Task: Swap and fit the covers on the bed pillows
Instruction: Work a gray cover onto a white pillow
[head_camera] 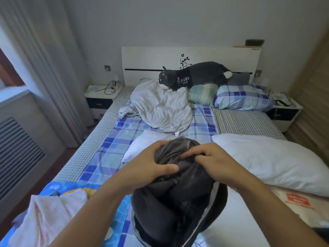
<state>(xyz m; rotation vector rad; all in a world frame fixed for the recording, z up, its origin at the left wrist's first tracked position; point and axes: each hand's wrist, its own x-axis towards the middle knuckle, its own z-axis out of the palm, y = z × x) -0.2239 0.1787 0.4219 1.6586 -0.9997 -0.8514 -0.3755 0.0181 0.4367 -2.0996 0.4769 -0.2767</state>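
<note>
Both hands' curled fingers [160, 168] grip the dark cover [178, 193].

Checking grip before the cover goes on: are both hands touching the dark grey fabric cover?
Touching. Head view: left hand and right hand both pinch the bunched dark grey cover.

A bedroom in a home. A double bed [110, 145] with a blue checked sheet fills the room, backed by a white headboard [147, 59] bearing a black leaf motif. White nightstands [99, 98] with dark drawers stand at both sides; the left one carries a tangled cable [109, 88]. Checked pillows [243, 98], a crumpled pale quilt [160, 107] and a long dark plush animal [194, 74] lie near the headboard. Pale floor-length curtains [48, 65] hang by a window on the left, above a slatted radiator cover [16, 152].
</note>
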